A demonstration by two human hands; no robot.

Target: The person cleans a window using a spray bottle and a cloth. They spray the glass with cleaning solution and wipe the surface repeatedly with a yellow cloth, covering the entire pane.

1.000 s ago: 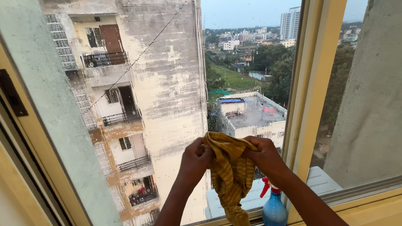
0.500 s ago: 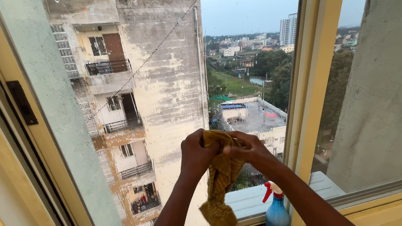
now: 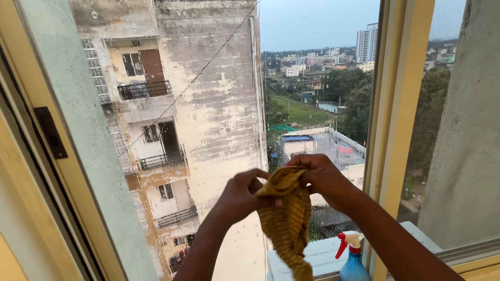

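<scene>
Head view, all placed rel. to the window frame post (image 3: 399, 85), the pale upright w/ glass on both sides. Just left of the post, in front of the glass pane (image 3: 213, 131), both hands are up w/ a mustard-yellow cloth (image 3: 287, 221) between them. Left hand (image 3: 240, 197) sits further left of the post, fingers curled and pinching the cloth's top left edge. Right hand (image 3: 324, 179) is nearer the post, fingers closed over the top right of the cloth, gripping it. The cloth is bunched at the top btwn the two hands and hangs down in a narrow strip, its lower end dangling near the sill, apart from the glass as far as can be told. At the foot of the post, just left of it, stands a blue spray bottle (image 3: 353, 273) w/ a red-and-white trigger head, upright on the sill, below the right forearm and just right of the cloth's hanging end; not touched by either hand. Far left of the post, a dark latch plate (image 3: 50, 132) sits on the side frame.
</scene>
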